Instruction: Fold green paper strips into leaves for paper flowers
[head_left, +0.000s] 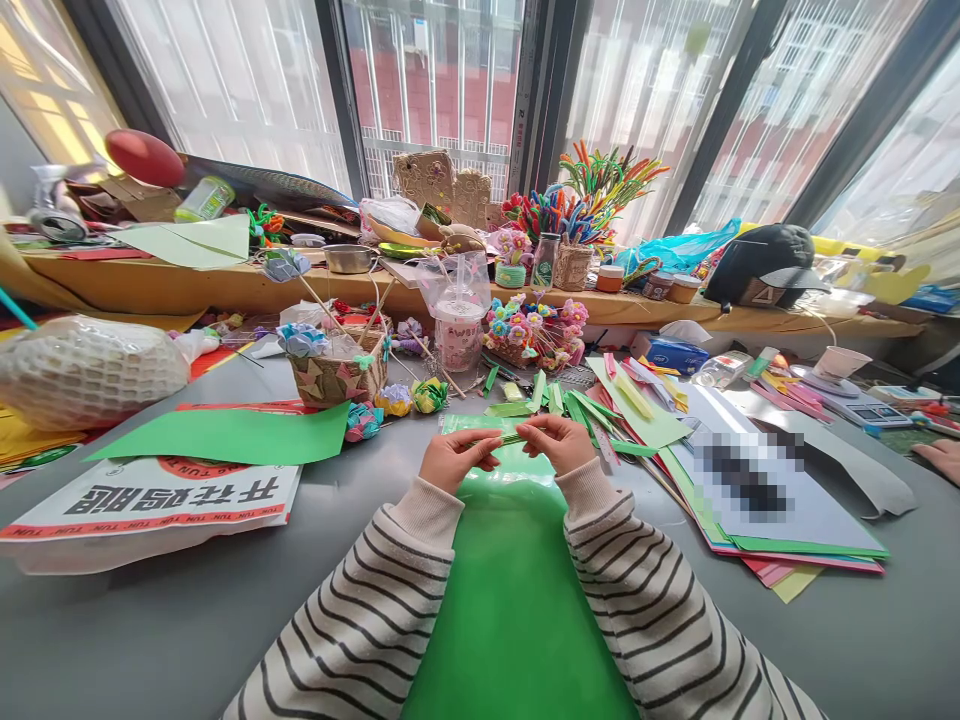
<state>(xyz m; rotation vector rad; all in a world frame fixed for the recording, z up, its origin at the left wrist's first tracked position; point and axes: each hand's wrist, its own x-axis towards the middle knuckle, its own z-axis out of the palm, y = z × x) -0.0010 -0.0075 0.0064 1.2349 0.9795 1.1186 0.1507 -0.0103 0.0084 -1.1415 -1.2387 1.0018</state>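
My left hand point(461, 456) and my right hand point(558, 442) pinch the two ends of a narrow green paper strip point(512, 437). Most of the strip is covered by my fingers. Both hands are just above a shiny green sheet point(525, 580) that runs toward me on the grey table. Beyond my right hand lies a loose pile of cut green paper strips point(541, 392). Folded paper flowers, among them a green and yellow one point(430, 396), rest past my left hand.
To the left, green paper point(232, 436) covers part of a printed plastic bag point(187, 495). A woven basket point(337, 376) and a plastic cup point(457, 335) stand behind. Stacked coloured paper point(795, 500) lies right. Another person's hand point(942, 460) shows at the right edge.
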